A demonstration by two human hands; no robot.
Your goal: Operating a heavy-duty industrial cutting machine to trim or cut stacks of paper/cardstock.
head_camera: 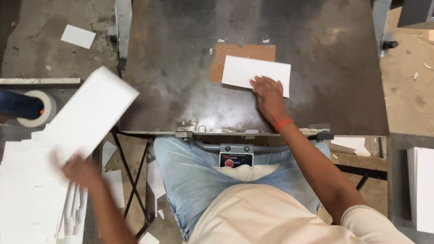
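Two hands work: right hand (269,97) presses flat fingers on a white card (256,74) over a brown pad (242,53) on the metal plate (228,20). Left hand (81,169) grips a blurred sheet (91,113) above the stack (34,208); tape rolls (41,110) beyond.

Both hands out: L (79,169) raised, blurred, gripping; R (269,97) flat, palm down, arm extended.
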